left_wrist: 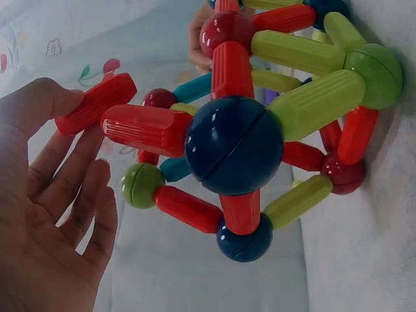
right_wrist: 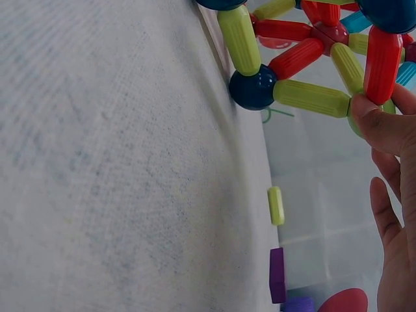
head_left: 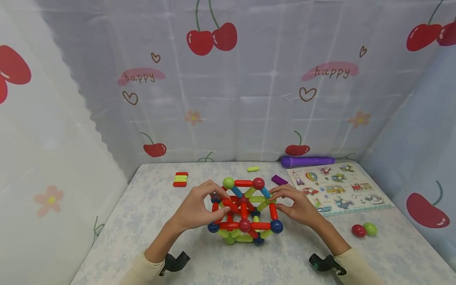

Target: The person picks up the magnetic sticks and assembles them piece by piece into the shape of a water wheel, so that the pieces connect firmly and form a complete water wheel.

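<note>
One ball-and-rod lattice (head_left: 245, 211) of red, yellow-green and blue rods joined by red, green and dark blue balls stands on the worktop (head_left: 142, 221) between the two hands. The left hand (head_left: 197, 208) lies against its left side; the fingers (left_wrist: 71, 188) are mostly straight, and the thumb and forefinger pinch one loose red rod (left_wrist: 97, 103) at the lattice's upper left. The right hand (head_left: 297, 206) rests against the right side; its thumb tip presses a green ball where a yellow-green rod (right_wrist: 311, 97) and a red rod (right_wrist: 382, 64) meet, the remaining fingers (right_wrist: 390, 214) extended and relaxed. In the left wrist view one large dark blue ball (left_wrist: 234, 145) forms the nearest joint, with a smaller dark blue ball (left_wrist: 245, 237) below it.

Beyond the fingers of the left hand lies one stack of three short rods (head_left: 180, 179), red, yellow-green, red. Beyond the lattice lies one single yellow-green rod (head_left: 253, 169). Just beyond the fingers of the right hand lies one purple rod (head_left: 279, 180), and farther off one purple cylinder (head_left: 308, 161) lies against the cherry-printed backdrop (head_left: 249, 79). One picture puzzle board (head_left: 338, 188) lies beyond and to the right of the right hand. Two balls lie touching, right of that hand: one red ball (head_left: 358, 230) and one green ball (head_left: 370, 228).
</note>
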`<state>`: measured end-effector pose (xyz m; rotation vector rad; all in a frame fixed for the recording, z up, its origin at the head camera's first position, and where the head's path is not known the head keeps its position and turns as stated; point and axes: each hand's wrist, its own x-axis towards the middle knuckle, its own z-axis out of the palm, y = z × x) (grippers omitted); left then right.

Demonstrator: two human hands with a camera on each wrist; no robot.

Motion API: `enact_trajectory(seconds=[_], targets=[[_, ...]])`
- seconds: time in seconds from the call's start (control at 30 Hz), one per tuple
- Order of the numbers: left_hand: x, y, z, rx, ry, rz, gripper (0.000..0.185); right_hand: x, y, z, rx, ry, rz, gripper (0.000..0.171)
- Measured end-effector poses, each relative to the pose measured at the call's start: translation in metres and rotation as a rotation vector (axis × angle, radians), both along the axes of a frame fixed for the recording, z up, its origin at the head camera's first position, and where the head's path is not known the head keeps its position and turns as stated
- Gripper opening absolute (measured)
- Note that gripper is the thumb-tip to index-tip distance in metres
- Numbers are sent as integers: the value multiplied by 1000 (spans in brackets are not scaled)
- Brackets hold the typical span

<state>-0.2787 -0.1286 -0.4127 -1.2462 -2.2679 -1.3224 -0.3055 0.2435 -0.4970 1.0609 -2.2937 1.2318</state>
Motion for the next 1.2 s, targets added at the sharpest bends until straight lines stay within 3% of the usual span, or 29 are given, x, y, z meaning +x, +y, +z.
enact_trajectory(seconds=[0.27,0.8,1.2], targets=[[6,12,-7,-80,-86,11,23,0,0,2,-3,-3,8,43],[2,14,-17,-166,-143,8,23,-1,1,0,3,11,-1,46],[2,12,-16,-197,-145,0,24,0,0,3,-7,29,17,41]])
